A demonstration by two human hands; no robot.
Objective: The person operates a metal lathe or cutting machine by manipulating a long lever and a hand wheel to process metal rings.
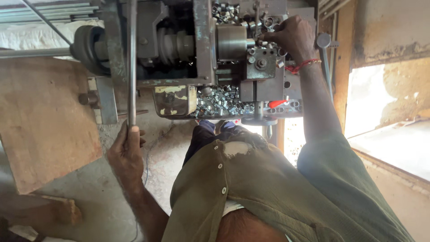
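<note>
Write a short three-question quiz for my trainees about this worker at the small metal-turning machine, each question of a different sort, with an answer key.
1. True or false: the left hand grips the long grey metal lever bar.
2. Multiple choice: the right hand touches
A. the brown wooden board
B. the small shiny metal ring parts at the machine's tool block
C. the olive green shirt
3. Fill in: the loose silver metal rings lie heaped in the machine's ____ tray, below the steel cylindrical chuck.

Key: 1 true; 2 B; 3 metal.
</note>
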